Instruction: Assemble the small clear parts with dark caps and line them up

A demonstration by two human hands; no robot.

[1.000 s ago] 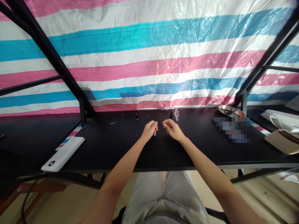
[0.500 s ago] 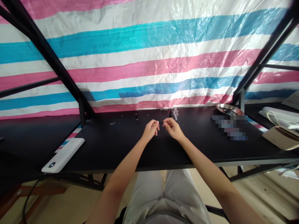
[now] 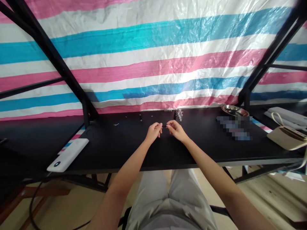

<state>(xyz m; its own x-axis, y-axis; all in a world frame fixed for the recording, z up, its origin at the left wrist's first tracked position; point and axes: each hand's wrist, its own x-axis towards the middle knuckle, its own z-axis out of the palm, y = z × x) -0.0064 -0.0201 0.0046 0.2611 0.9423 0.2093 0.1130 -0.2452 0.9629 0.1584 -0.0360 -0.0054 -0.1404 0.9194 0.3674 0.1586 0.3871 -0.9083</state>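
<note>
Between my two hands a small thin black piece (image 3: 164, 126) is held up over the black table; its kind is too small to make out. My left hand (image 3: 154, 131) pinches its left end with thumb and forefinger. At its right end my right hand (image 3: 175, 129) pinches too, fingers curled, with a tiny pale spot at the fingertips. Just behind the right hand lie a black piece (image 3: 175, 115) and a cluster of small clear-and-white parts (image 3: 179, 115). Further left, a short black stick-like piece (image 3: 140, 118) rests on the tabletop.
The black table (image 3: 107, 150) runs across, with a white device (image 3: 69, 155) at its left. Thin white scraps (image 3: 116, 124) lie behind. A shiny metal dish (image 3: 235, 110) stands back right, by a blurred patch. A beige bag (image 3: 286, 137) sits far right. Striped sheeting (image 3: 153, 70) hangs behind.
The view has shifted slightly. Both hands stay pinched on the black piece in nearly the same place; the table items have not moved.
</note>
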